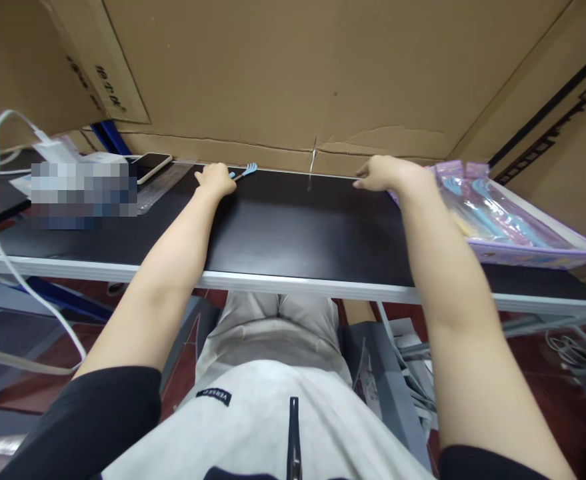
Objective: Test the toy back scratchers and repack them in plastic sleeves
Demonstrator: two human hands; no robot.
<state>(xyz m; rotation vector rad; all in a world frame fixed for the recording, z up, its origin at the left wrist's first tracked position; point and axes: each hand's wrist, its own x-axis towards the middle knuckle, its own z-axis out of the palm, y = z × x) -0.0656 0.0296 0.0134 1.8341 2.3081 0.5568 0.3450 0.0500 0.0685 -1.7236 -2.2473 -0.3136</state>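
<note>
Packets (493, 210) fill tray (537, 255) beside right hand (383, 173).

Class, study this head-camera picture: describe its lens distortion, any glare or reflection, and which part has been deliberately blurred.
Head view: wide-angle distortion bows the black table's pale front edge and stretches both forearms. Soft glare lies on the tabletop between the left hand, which holds a small blue fork-shaped tool, and the right hand. A pixelated block masks items at the left. The plastic packets shine faintly.

small blue toothbrush (245, 172), lying flat, table's far edge
</note>
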